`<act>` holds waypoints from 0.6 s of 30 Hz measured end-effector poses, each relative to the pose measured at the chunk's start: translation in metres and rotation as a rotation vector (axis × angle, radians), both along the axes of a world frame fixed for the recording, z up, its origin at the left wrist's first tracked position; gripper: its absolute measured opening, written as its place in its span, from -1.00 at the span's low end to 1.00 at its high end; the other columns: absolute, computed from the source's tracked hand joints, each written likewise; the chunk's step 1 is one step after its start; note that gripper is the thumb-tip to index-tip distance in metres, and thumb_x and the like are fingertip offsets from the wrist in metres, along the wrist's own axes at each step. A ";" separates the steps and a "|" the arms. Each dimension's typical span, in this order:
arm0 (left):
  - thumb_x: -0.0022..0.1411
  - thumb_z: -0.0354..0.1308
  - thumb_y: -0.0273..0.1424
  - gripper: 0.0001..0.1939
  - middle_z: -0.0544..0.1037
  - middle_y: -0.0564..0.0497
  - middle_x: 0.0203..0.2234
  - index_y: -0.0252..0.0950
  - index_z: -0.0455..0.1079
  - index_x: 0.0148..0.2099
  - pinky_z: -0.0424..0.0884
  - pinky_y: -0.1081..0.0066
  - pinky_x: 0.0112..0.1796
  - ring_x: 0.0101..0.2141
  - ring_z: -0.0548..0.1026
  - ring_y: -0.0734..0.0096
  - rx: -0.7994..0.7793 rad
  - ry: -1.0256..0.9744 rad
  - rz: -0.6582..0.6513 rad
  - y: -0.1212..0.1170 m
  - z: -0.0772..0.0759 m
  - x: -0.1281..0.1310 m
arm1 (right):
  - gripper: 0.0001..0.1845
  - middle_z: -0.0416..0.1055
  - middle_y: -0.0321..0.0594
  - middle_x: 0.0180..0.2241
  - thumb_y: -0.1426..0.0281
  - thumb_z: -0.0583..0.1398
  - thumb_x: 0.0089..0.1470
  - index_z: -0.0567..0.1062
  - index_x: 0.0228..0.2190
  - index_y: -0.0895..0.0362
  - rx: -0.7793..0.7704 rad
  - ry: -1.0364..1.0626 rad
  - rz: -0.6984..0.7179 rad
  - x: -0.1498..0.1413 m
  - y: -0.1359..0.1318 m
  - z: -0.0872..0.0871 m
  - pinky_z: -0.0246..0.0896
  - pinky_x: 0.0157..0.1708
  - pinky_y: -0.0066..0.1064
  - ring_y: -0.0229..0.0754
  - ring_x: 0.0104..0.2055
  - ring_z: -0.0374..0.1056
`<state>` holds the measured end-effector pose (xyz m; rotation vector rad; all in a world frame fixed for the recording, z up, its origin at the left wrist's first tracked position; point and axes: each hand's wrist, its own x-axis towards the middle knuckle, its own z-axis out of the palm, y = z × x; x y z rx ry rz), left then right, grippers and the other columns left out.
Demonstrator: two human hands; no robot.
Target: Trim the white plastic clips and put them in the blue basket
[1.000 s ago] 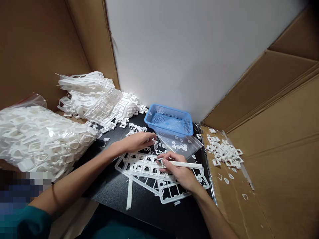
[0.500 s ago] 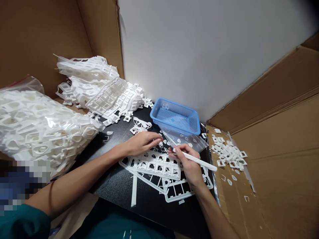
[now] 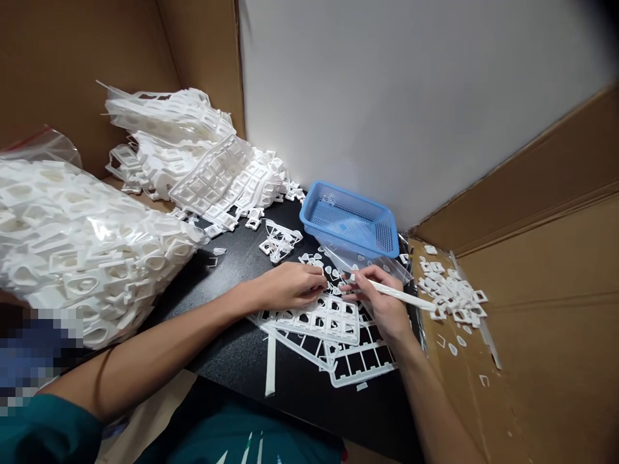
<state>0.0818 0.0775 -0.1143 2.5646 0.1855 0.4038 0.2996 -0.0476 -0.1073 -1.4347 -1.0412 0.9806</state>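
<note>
My right hand (image 3: 382, 296) is closed around a long white pen-like tool (image 3: 403, 296) with a dark tip pointing left. My left hand (image 3: 297, 285) has its fingers curled together over the upper edge of a white plastic grid sheet (image 3: 333, 328); whatever they pinch is hidden. Square cells with round and oval openings fill that sheet. Beneath it lie empty white frames (image 3: 360, 368) on the black table (image 3: 232, 335). Small white oval and ring offcuts (image 3: 336, 272) are scattered just beyond both hands.
A blue perforated basket (image 3: 351, 222) stands at the back against the wall, partly over a clear bag. To the left are a full bag of white parts (image 3: 97, 251) and stacked sheets (image 3: 193, 154). Loose parts (image 3: 452, 290) lie on cardboard at right; a flat white strip (image 3: 270, 367) lies in front.
The view has shifted slightly. My left hand's fingers, stretched out before, are now curled together at the sheet's upper edge. My right hand still holds the white tool.
</note>
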 end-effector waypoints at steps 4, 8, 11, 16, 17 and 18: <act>0.52 0.11 -0.25 -0.75 0.57 -0.04 -0.25 -0.27 0.54 -0.10 0.31 0.34 -0.34 -0.36 0.51 0.36 0.037 0.026 -0.044 0.000 -0.001 0.000 | -0.62 0.61 -0.17 -0.38 0.05 0.43 0.10 0.56 -0.37 0.10 -0.051 -0.062 0.074 0.016 -0.004 0.004 0.59 -0.34 -0.29 -0.09 -0.37 0.60; 0.47 0.18 -0.21 -0.76 0.57 -0.01 -0.27 -0.27 0.51 -0.16 0.25 0.35 -0.41 -0.44 0.47 0.42 0.052 0.046 -0.039 0.000 0.003 0.000 | -0.60 0.64 -0.16 -0.34 0.00 0.37 0.14 0.54 -0.34 0.09 -0.067 -0.121 0.081 0.027 -0.010 0.005 0.58 -0.30 -0.24 -0.10 -0.36 0.59; 0.45 0.20 -0.21 -0.78 0.56 0.03 -0.35 -0.27 0.47 -0.14 0.22 0.37 -0.45 -0.49 0.44 0.44 0.046 0.068 -0.020 -0.001 0.008 0.000 | -0.61 0.64 -0.14 -0.31 0.00 0.35 0.17 0.57 -0.31 0.09 -0.091 -0.166 0.135 0.030 -0.014 0.010 0.56 -0.20 -0.17 -0.06 -0.28 0.59; 0.44 0.22 -0.23 -0.80 0.53 0.07 -0.50 -0.27 0.48 -0.14 0.13 0.39 -0.48 -0.53 0.41 0.44 0.034 0.112 0.004 0.000 0.011 -0.002 | -0.67 0.65 -0.12 -0.10 0.09 0.35 0.19 0.57 -0.43 0.08 -0.117 -0.250 0.290 0.029 -0.019 0.019 0.41 0.08 -0.02 0.05 0.00 0.53; 0.43 0.24 -0.19 -0.76 0.53 0.07 -0.51 -0.27 0.49 -0.15 0.12 0.39 -0.48 -0.54 0.41 0.44 0.027 0.115 -0.002 0.001 0.010 -0.003 | -0.66 0.64 -0.13 -0.08 0.11 0.34 0.21 0.54 -0.45 0.08 -0.124 -0.273 0.322 0.028 -0.020 0.020 0.36 0.12 0.00 0.07 0.05 0.51; 0.40 0.26 -0.14 -0.72 0.53 0.08 -0.51 -0.27 0.50 -0.14 0.12 0.40 -0.48 -0.54 0.41 0.45 0.017 0.116 -0.013 0.002 0.010 -0.004 | -0.64 0.64 -0.14 -0.07 0.11 0.32 0.24 0.52 -0.47 0.08 -0.129 -0.299 0.348 0.028 -0.021 0.021 0.33 0.14 0.02 0.08 0.07 0.50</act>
